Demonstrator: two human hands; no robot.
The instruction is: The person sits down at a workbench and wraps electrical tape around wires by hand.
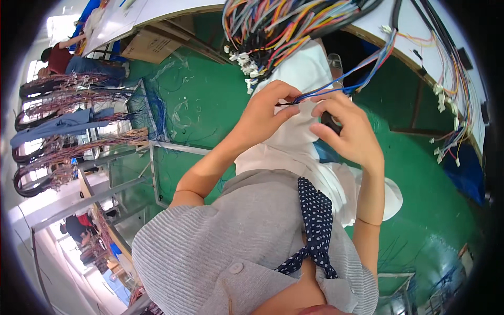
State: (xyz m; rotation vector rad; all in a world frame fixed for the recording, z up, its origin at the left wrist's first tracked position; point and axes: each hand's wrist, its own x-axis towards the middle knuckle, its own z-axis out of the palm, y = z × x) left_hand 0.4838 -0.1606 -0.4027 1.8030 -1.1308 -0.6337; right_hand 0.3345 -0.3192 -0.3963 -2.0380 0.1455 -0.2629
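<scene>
Thin blue wires (338,83) run down from the table at the upper right to my hands. My left hand (265,116) pinches their dark ends between thumb and fingertips, above my white-covered lap. Close beside it, my right hand (353,125) is curled, its index finger against the wires. A black rounded thing (331,123) sits inside the right palm; the fingers hide most of it, so I cannot make out its kind. Right in front of my hands, a thick bundle of multicoloured wires (283,31) with white connectors (247,64) hangs over the table edge.
More wires with white connectors (441,100) hang off the white table (362,22) at the right. Wire bundles (79,128) lie on a metal rack (178,148) at the left. A cardboard box (149,46) stands under the table. Another person (62,58) sits at the far left.
</scene>
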